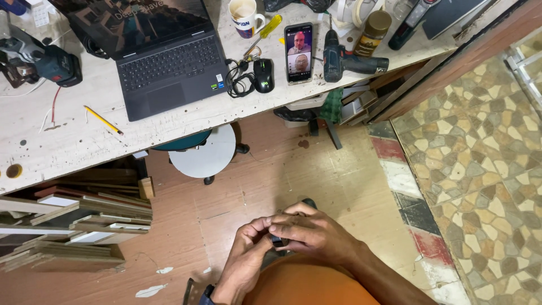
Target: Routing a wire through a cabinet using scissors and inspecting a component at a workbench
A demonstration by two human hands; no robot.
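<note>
Hands (pixel 282 240) meet over open floor (pixel 316 169)

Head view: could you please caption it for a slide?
Both hands, left hand and right hand, pinch a small dark object below a cluttered workbench.

A workbench (pixel 68 147) runs across the top of the view, with a stool (pixel 203 153) tucked partly under its edge. On the bench, a laptop (pixel 161 56) sits near the middle, a pencil (pixel 103 120) lies to its left, and a power tool (pixel 39 62) rests further left, near the bench's end. Right of the laptop come a computer mouse (pixel 263 75) with a coiled cable, then a phone (pixel 298 52), then a cordless drill (pixel 344 59). A mug (pixel 244 17) and a screwdriver (pixel 263 33) lie behind the mouse. Stacked wooden boards (pixel 73 226) sit under the bench at left. Below the stool, the left hand (pixel 245 257) and right hand (pixel 313 231) meet, fingers touching around a small object (pixel 276 242).
</note>
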